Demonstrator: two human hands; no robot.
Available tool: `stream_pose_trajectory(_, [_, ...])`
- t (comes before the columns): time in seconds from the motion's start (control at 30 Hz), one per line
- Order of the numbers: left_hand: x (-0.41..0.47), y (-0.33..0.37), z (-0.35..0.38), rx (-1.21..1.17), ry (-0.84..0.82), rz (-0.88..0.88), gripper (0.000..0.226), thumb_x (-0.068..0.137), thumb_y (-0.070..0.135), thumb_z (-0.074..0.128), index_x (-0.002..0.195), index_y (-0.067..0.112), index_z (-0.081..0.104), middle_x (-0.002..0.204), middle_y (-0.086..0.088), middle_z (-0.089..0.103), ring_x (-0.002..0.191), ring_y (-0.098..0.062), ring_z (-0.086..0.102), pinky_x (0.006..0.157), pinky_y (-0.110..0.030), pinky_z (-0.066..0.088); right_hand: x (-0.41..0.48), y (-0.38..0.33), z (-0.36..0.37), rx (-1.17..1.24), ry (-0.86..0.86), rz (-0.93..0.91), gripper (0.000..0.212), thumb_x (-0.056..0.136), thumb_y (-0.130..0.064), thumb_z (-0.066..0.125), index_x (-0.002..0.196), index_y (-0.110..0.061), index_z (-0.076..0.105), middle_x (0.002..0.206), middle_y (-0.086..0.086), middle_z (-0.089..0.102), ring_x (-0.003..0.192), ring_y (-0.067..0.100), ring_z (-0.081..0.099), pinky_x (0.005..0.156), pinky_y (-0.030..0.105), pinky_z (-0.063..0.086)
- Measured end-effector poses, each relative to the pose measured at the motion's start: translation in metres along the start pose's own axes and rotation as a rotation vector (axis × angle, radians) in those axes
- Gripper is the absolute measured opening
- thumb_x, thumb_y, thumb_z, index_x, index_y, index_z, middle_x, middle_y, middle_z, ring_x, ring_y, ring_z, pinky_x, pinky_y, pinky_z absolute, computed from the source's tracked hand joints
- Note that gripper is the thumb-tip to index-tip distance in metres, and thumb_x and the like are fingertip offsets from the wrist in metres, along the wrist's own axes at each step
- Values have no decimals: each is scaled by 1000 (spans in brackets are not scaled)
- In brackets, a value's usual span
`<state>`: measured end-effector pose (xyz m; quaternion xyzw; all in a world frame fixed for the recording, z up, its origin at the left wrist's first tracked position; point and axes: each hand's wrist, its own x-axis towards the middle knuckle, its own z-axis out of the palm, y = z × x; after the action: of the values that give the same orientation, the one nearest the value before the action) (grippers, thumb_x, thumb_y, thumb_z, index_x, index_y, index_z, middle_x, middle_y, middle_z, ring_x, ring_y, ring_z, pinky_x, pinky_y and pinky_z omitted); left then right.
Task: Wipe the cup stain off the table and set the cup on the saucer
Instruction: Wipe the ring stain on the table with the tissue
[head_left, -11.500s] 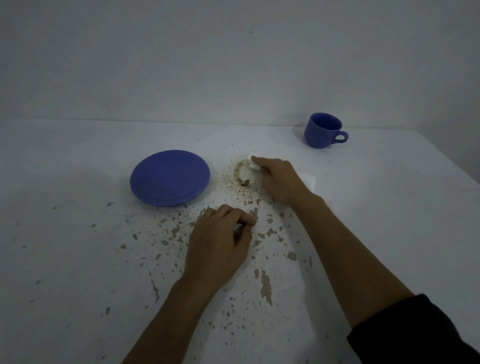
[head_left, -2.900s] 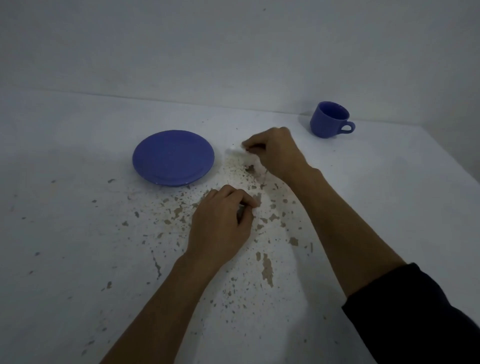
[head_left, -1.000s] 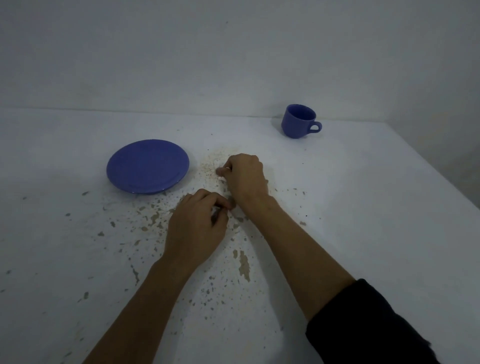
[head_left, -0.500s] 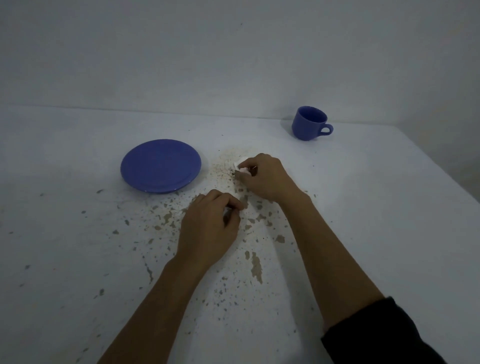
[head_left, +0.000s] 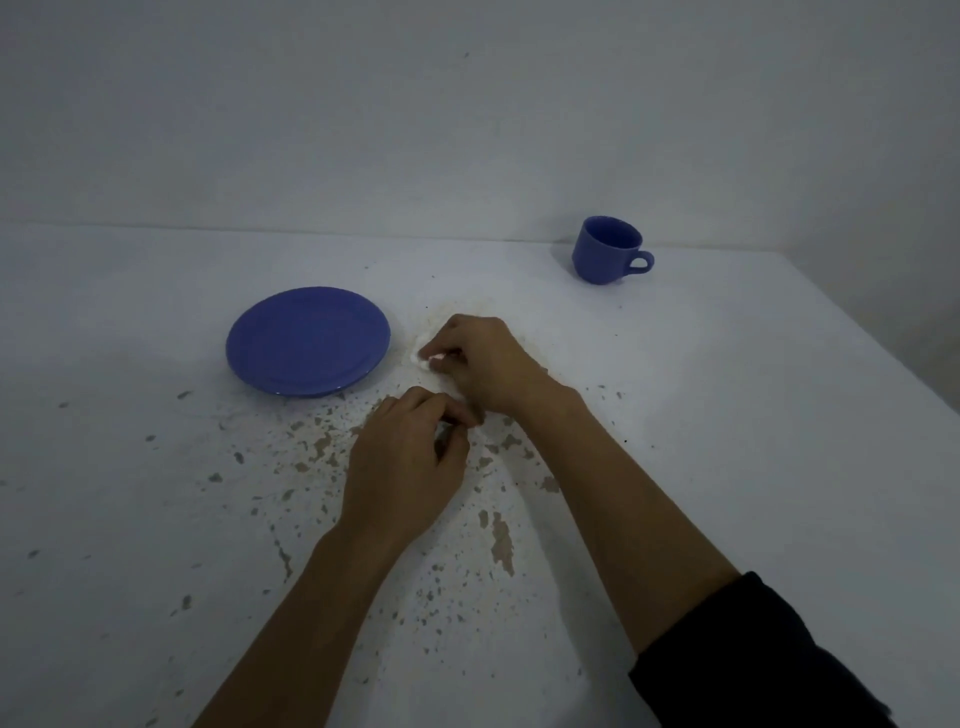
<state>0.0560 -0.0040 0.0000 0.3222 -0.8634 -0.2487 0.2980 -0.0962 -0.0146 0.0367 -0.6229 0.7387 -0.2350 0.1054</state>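
A blue saucer (head_left: 307, 340) lies on the white table (head_left: 727, 415), left of centre. A blue cup (head_left: 608, 250) stands upright near the back wall, handle pointing right. My right hand (head_left: 483, 364) presses a small white tissue (head_left: 422, 356) onto the table just right of the saucer, where a faint brownish stain (head_left: 457, 310) shows around it. My left hand (head_left: 405, 467) rests on the table in a loose fist, just in front of the right hand, holding nothing that I can see.
The table's paint is chipped in many brown flecks (head_left: 501, 540) around and in front of my hands. The wall runs along the table's back edge. The table's right edge (head_left: 883, 358) slants away at the right.
My right hand with the tissue has slid a little left and back towards the saucer, over the stain. My left hand has stayed put. The view has shifted slightly.
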Motion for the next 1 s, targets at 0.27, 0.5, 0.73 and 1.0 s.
stream_pose_trajectory(0.27, [0,1,-2,-21,-10,16,10,86,21,59,91,27,67,91,13,62,81,-9,55,74,-26,45,1,44,-30,38,290,272,22,90,-19,60,109,-14,71,113,6,71,101,17,63,91,19,40])
stream_pose_trajectory(0.5, [0,-1,0,11,-2,6,12,86,23,59,94,26,68,94,11,64,81,-9,54,72,-22,42,-8,11,-3,23,84,30,20,87,-7,62,105,-7,72,108,13,70,97,24,64,90,28,49])
stream_pose_trajectory(0.73, [0,1,-1,10,-10,6,11,87,23,59,92,26,68,94,9,64,83,-10,55,73,-23,43,7,35,-30,-79,76,160,32,94,-8,52,125,-9,59,119,15,59,105,26,58,93,25,42])
stream_pose_trajectory(1.0, [1,1,-2,-3,4,16,11,88,18,58,92,22,68,93,6,63,81,-10,56,72,-21,44,-24,44,-14,-289,150,327,35,92,-6,54,125,-14,59,119,14,53,107,29,51,97,39,47])
